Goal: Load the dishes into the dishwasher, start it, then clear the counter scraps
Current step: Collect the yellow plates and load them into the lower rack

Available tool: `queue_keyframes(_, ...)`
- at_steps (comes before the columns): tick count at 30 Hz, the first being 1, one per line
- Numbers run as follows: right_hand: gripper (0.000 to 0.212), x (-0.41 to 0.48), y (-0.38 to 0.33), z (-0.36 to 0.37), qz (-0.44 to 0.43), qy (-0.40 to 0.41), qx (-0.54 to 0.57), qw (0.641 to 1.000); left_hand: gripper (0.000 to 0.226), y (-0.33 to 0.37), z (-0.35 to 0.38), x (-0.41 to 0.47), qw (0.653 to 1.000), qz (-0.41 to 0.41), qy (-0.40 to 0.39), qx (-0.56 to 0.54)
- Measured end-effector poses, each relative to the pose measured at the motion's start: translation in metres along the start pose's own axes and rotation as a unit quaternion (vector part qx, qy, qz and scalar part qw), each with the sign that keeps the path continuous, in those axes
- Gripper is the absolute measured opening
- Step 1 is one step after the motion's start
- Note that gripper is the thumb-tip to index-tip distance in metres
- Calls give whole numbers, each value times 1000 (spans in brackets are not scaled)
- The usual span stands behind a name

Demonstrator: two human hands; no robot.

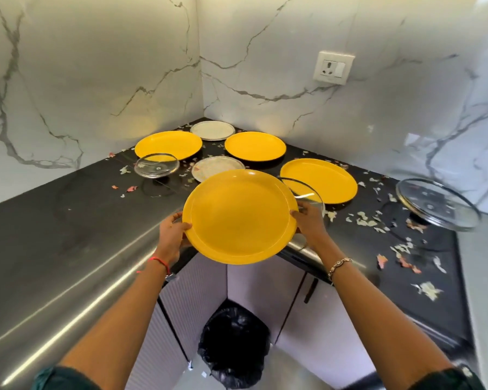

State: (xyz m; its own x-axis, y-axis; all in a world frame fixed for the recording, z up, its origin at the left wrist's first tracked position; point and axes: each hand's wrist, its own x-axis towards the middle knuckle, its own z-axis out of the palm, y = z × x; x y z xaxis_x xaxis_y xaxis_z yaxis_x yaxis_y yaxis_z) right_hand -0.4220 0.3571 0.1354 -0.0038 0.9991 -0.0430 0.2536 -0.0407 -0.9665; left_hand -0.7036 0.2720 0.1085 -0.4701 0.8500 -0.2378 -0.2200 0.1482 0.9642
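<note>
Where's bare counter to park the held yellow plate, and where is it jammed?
For the held yellow plate, free: the left counter run, from the marble wall to the small glass bowl. Crowded: the corner, packed with yellow plates and steel plates. The right run is strewn with scraps around the glass lid.

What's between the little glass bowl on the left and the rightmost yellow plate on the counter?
A round silver metal plate, with a few food scraps beside it on the black counter, shown in the head view.
</note>
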Motion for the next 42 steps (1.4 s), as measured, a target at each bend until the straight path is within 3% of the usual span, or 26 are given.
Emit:
queue_keyframes(6, 31, -68, 33, -52, 18, 70, -2, 997, 37, -27, 19, -40, 994, -26, -110, 1)
queue_keyframes(14, 50, -203, 88, -94, 15, 93, -39, 995, 23, -73, 21, -123, 977, -84, -190, -44)
queue_keyframes(19, 44, -276, 121, -112, 26, 109, -77, 991, 8, -111, 16, -164, 961, -124, -245, -36)
queue_keyframes(22, 40, -312, 142, -120, 54, 120, -74, 989, 23, -139, 16, -178, 952, -153, -264, -1)
queue_keyframes(25, 46, -340, 168, -125, 133, 123, -92, 979, 20, -162, 18, -192, 941, -190, -281, 17)
queue_keyframes(28, 51, -367, 192, -128, 219, 103, -148, 959, 16, -178, 26, -207, 926, -212, -309, 38)
queue_keyframes(31, 44, -394, 211, -131, 223, 61, -206, 951, 29, -194, 40, -221, 915, -233, -323, 58)
queue_keyframes(37, 32, -433, 234, -142, 262, -20, -139, 955, 34, -218, 79, -256, 912, -261, -308, 71)
queue_keyframes(42, 29, -460, 245, -163, 296, -50, -159, 941, 32, -234, 111, -292, 912, -281, -283, 89)
